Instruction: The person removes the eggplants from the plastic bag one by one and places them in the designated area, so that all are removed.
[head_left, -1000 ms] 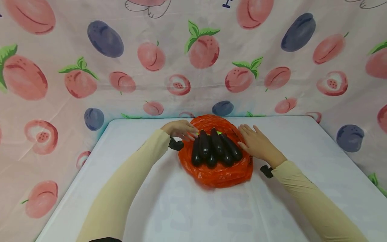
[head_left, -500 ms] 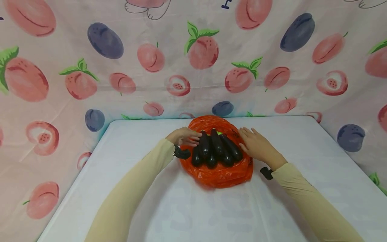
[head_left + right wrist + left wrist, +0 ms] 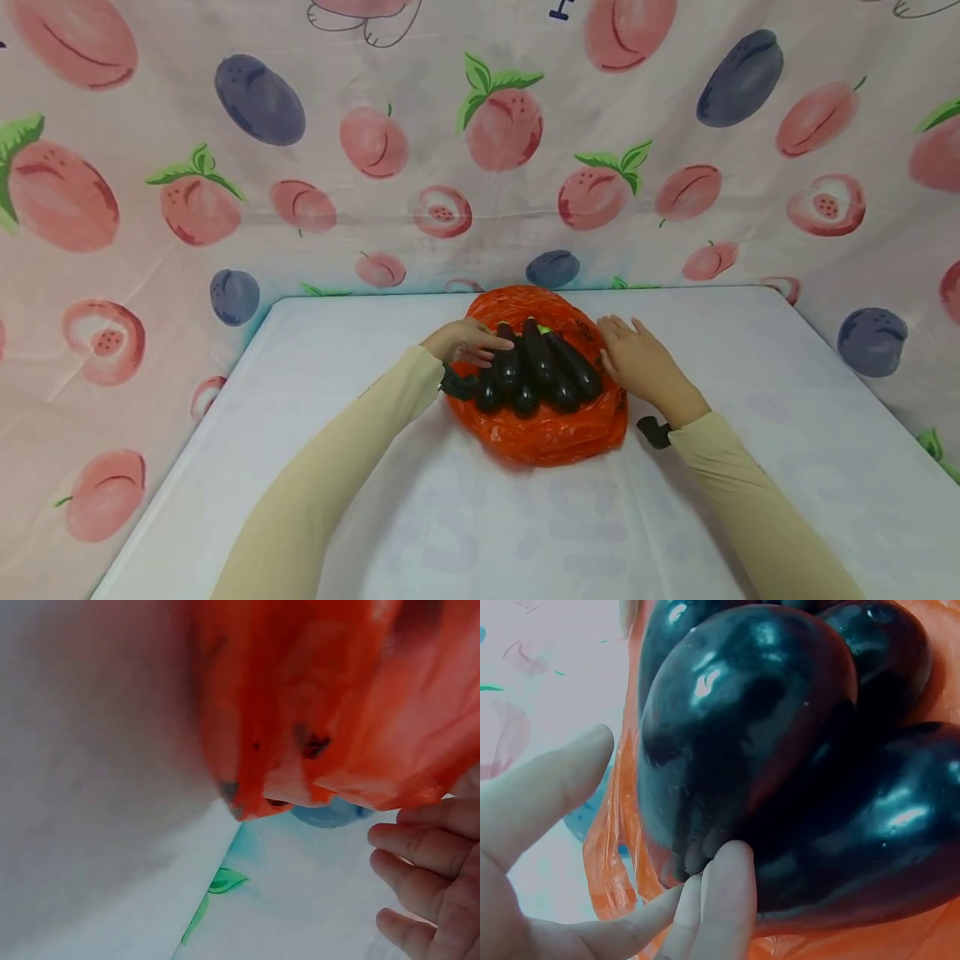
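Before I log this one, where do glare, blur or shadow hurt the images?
Left wrist view: bright glare spots on the glossy eggplants; right wrist view: the orange bag looks soft and blurred, with a dim shadow on the table beside it; head view: soft shadows on the white table beside the sleeves, small highlights on the eggplants.

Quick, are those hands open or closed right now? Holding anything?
Left hand: open, at an eggplant, not gripping it.
Right hand: open, beside the red-orange bag, holding nothing.
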### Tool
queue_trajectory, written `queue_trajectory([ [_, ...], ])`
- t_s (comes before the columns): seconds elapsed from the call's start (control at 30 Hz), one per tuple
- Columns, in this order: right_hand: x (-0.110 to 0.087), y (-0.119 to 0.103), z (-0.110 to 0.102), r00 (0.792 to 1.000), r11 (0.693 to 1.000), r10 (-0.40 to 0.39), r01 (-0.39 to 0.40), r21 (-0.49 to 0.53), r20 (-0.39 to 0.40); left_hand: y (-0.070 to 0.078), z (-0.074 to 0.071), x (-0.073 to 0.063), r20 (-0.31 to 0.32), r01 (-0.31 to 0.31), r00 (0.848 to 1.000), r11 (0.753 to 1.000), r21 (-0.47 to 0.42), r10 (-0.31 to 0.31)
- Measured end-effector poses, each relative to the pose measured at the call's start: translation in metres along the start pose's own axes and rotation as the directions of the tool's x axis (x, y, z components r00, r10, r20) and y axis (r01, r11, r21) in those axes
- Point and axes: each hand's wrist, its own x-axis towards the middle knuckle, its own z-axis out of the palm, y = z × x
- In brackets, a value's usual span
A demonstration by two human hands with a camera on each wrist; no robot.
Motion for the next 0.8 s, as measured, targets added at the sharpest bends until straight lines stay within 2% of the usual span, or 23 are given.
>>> queue_trajectory([
  [0.27,-0.002,-0.002,-0.005,0.999,0.999,0.031,-0.031,-0.008,-0.014,0.001,0.005,0.001,-0.034,0.021,0.999,0.999,0.047,-0.020],
  [0.57,-0.001,-0.006,-0.004,0.998,0.999,0.022,-0.024,-0.029,-0.061,0.001,0.009,0.002,-0.055,0.016,0.998,0.997,0.076,-0.012],
  [0.8,-0.002,-0.009,0.000,1.000,1.000,0.009,-0.009,0.013,0.007,0.003,0.012,-0.001,-0.049,0.004,0.999,0.995,0.104,0.001],
])
